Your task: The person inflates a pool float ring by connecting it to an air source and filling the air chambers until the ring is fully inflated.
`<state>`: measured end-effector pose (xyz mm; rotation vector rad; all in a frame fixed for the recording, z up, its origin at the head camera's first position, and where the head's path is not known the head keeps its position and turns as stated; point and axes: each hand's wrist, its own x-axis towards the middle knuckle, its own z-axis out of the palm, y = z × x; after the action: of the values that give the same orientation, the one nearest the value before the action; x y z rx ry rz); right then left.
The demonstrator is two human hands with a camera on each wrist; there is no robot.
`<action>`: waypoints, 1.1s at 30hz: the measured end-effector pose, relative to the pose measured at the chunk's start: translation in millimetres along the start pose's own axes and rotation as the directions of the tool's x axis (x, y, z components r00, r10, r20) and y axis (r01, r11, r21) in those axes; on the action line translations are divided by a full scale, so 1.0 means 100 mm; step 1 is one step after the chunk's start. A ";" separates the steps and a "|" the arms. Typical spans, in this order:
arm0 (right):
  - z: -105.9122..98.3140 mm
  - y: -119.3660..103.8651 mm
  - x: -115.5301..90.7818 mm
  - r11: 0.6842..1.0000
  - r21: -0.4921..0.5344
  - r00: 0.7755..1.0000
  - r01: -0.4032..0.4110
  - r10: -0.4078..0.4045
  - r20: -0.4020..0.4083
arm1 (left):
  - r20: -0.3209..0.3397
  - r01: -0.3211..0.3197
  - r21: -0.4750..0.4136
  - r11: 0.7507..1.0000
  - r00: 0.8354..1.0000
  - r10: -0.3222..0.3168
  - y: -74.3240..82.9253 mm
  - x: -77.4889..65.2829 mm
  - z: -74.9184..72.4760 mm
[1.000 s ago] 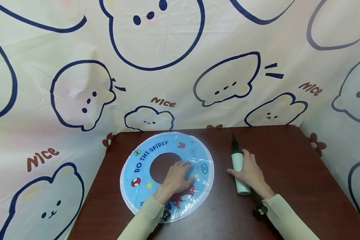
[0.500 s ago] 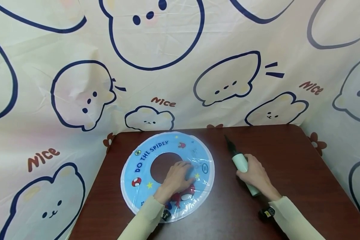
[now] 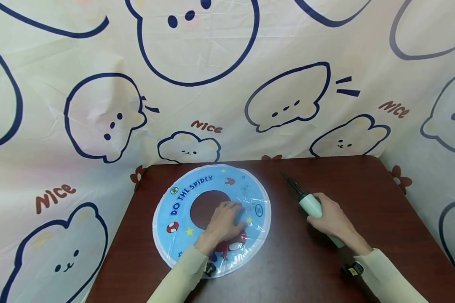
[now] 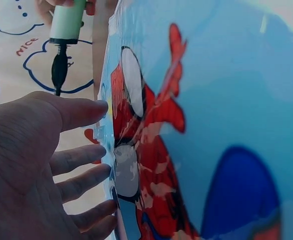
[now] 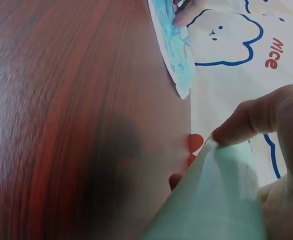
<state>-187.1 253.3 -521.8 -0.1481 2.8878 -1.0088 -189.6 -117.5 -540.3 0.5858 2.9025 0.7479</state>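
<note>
A flat, uninflated blue swim ring (image 3: 180, 221) with cartoon prints lies on the dark wooden table. My left hand (image 3: 223, 223) rests on its right side, beside the centre hole. In the left wrist view the fingers (image 4: 84, 182) are spread and reach the printed vinyl at their tips, near a small clear valve (image 4: 99, 133). To the right of the ring, my right hand (image 3: 331, 215) grips a pale green hand air pump (image 3: 311, 205). The pump is tilted, its black nozzle (image 3: 291, 183) pointing to the far left. Fingers hide part of its barrel.
The brown table (image 3: 379, 202) ends at a fabric backdrop (image 3: 227, 105) with cartoon bear outlines, which also hangs along the right side. Small wrist cameras sit near both sleeves.
My right hand has closed round the pump, turned its nozzle toward the left and raised it while shifting slightly right. The left hand and the swim ring have stayed put.
</note>
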 end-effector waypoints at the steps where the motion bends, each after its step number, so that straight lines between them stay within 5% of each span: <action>1: -0.02 0.00 -0.01 1.000 -0.003 1.000 0.006 -0.006 -0.001 | 0.000 0.001 -0.002 1.000 1.000 -0.001 0.00 0.00 0.00; 16: -0.10 -0.10 -0.07 0.994 0.001 0.994 0.106 -0.106 -0.015 | -0.050 0.037 -0.018 0.999 0.998 -0.038 0.01 0.06 0.01; 33: -0.04 -0.18 0.01 0.986 -0.020 0.985 0.167 -0.166 0.054 | -0.110 0.163 -0.220 0.962 0.976 -0.190 0.08 0.13 0.07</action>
<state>-187.8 241.7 -508.1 -0.4173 2.8799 -0.9782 -197.6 -103.5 -542.4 0.2601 2.8866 1.0848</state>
